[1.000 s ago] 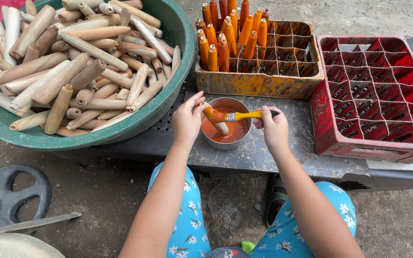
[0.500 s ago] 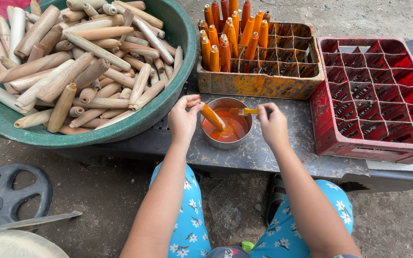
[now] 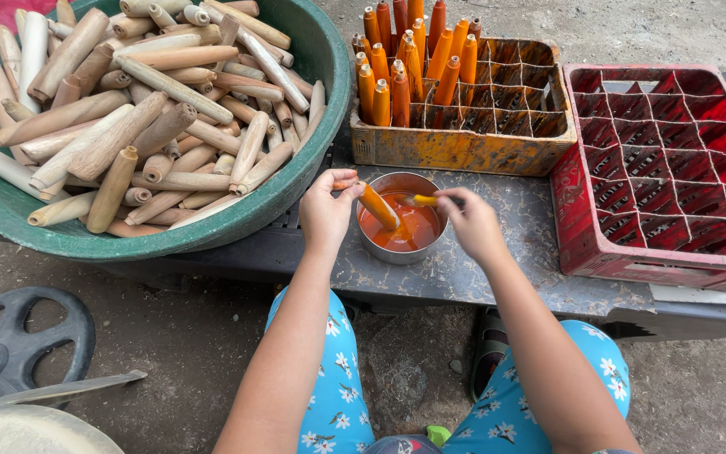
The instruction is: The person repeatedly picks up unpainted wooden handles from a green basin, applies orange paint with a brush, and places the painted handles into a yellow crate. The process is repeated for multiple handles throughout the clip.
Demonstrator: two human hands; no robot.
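The bench (image 3: 497,277) is crowded edge to edge. Your left hand (image 3: 325,210) holds 1 orange stick (image 3: 377,207) over the paint bowl (image 3: 401,252); your right hand (image 3: 474,225) grips a brush (image 3: 424,201).

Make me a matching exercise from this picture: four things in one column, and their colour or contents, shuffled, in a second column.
Things:
1. green basin
2. red crate
3. metal bowl
4. orange crate

States:
A. holds orange liquid
B. compartments all empty
C. heaped with bare wooden sticks
D. orange-coated sticks standing in its left part

Pairs: 1-C, 2-B, 3-A, 4-D
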